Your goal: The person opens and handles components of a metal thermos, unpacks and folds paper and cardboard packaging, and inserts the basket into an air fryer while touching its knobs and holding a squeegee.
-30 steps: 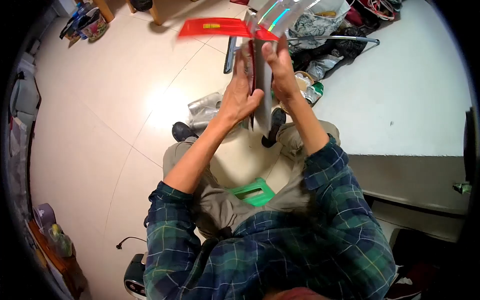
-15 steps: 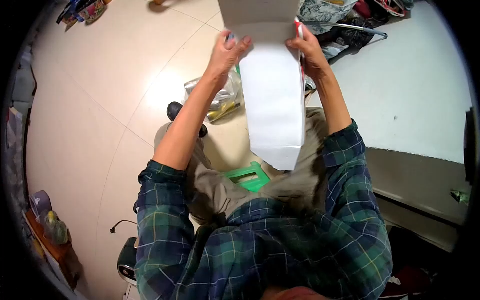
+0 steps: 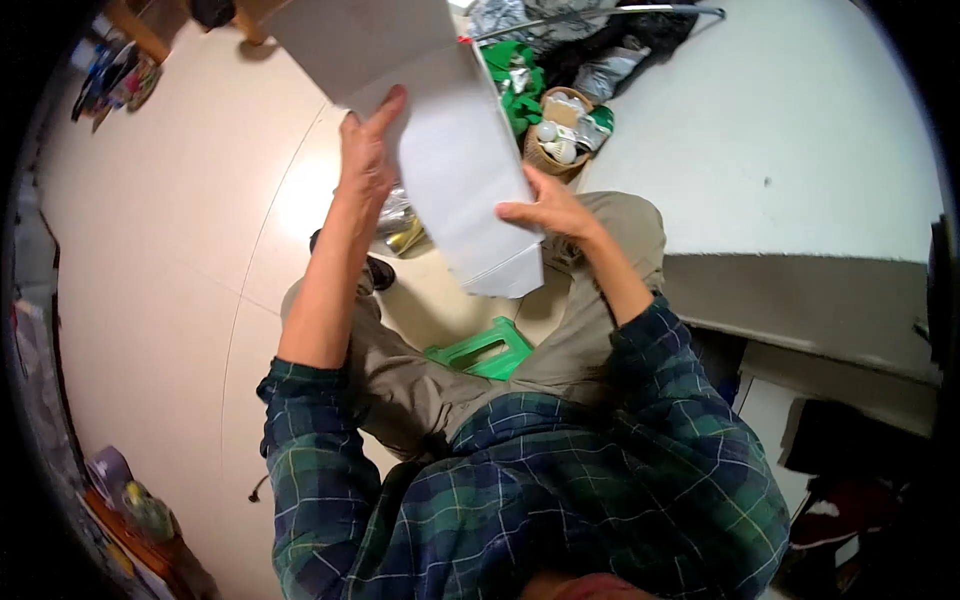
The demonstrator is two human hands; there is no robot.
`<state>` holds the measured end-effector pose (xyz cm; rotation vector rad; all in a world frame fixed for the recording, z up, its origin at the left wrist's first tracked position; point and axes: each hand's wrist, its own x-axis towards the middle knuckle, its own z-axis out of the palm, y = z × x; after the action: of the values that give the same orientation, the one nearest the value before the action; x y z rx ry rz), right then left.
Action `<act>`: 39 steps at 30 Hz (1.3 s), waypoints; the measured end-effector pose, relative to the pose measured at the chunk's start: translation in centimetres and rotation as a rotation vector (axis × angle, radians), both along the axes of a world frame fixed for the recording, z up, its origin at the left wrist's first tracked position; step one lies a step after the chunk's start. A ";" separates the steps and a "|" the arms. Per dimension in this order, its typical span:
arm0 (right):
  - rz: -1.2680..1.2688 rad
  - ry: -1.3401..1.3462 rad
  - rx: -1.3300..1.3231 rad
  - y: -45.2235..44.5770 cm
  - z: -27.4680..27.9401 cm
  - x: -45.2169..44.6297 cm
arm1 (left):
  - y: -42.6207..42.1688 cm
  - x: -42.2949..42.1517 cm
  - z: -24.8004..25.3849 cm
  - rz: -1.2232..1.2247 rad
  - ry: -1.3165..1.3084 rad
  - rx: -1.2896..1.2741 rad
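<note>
A flattened cardboard box [image 3: 455, 160], white on the side facing me, is held up tilted over my knees. My left hand [image 3: 368, 150] grips its left edge, with the thumb on the white face and the other fingers mostly hidden behind. Lower on the right edge, my right hand [image 3: 555, 208] holds the card, its thumb resting on the white face. A wide grey-white flap [image 3: 365, 40] reaches up and left from the main panel. Below the card, a green plastic stool [image 3: 488, 350] shows between my legs.
A wicker basket [image 3: 545, 155] with white bulbs and a green bag [image 3: 515, 85] are beyond my right hand. Shiny packaging [image 3: 400, 225] lies behind the card. A white ledge [image 3: 780, 140] is at the right, with a metal pole [image 3: 620, 10] across dark bags.
The card has turned from edge-on to face-on, then shifted left and tilted. My right hand has slid down to its lower right edge. The basket has come into fuller view.
</note>
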<state>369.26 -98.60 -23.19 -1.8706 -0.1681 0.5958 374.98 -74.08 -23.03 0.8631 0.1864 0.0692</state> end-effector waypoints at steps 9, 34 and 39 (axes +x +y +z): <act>0.013 0.145 0.342 3.0 1.1 -1.2 | 4.2 -0.9 -2.0 -0.148 0.163 -0.131; 0.561 -0.673 -0.071 1.5 7.4 0.4 | 8.9 -5.3 0.4 -0.242 -0.147 0.691; 0.530 -0.363 -0.108 0.3 10.3 2.4 | 8.5 -7.1 2.4 -0.470 -0.097 0.753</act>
<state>371.65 -98.26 -12.85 -2.0338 -0.9056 0.6193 367.84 -65.59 -20.59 1.6295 -0.1532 -0.2756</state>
